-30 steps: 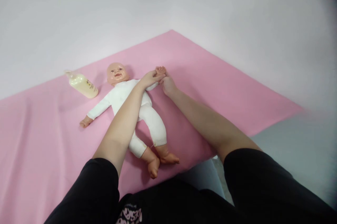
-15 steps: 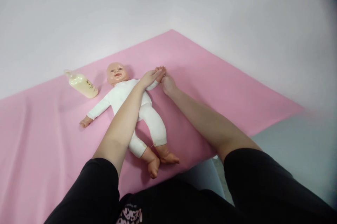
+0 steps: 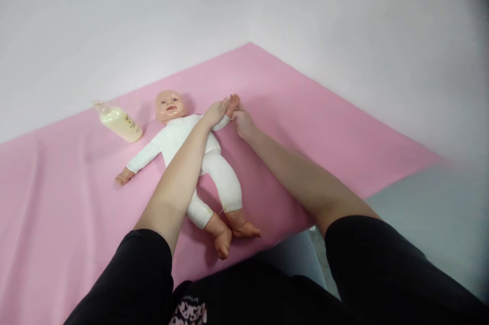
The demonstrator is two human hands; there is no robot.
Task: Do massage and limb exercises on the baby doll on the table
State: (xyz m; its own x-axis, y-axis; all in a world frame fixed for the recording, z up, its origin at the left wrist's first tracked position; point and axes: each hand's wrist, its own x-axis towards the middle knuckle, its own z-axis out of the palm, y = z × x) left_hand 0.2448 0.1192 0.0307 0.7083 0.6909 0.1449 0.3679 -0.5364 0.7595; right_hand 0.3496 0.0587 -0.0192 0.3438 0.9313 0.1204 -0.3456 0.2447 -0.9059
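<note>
Bald plastic doll with white cloth body (image 3: 179,134) on its back, feet by near edge of pink cloth surface (image 3: 324,126). Right hand (image 3: 244,123) gripping doll's wrist; left hand (image 3: 215,114) against doll's hand, fingers mostly hidden, can't tell grip.

Place type: indoor room, resembling a nursery or childcare training room; which one cannot be determined. Two plain, pale walls (image 3: 114,24) meet directly behind a spread pink cloth (image 3: 313,131). A doll (image 3: 178,134) lies on the cloth; a pump bottle (image 3: 121,124) is beside it.
</note>
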